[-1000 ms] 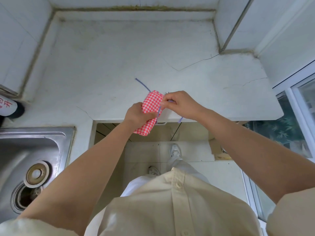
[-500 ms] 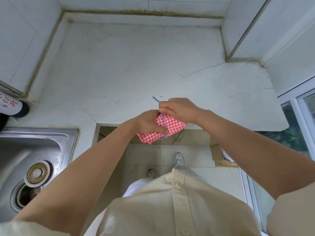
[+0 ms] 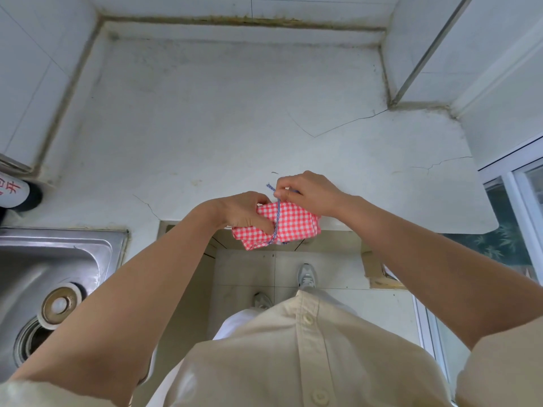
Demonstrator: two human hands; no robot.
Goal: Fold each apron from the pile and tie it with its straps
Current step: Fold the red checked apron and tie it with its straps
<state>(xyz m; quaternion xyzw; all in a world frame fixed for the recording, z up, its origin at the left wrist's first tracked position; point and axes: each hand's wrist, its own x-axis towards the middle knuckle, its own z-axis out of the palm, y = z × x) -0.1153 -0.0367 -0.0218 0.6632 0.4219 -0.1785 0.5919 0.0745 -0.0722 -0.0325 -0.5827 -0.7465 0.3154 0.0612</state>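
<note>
Counter (image 3: 205, 127) white, cracked, fills upper frame; steel sink (image 3: 44, 259) lower left. Folded red-check apron (image 3: 296, 221) at centre (held over counter's front edge). Left hand (image 3: 244, 211) grips bundle; right hand (image 3: 308, 192) pinches blue-striped strap (image 3: 277, 218) wrapped round it.

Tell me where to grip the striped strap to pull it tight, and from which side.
Grip the strap near its free end, from the far edge of the apron, as the right hand does. There it stands clear; lower it lies flat on the cloth.
</note>
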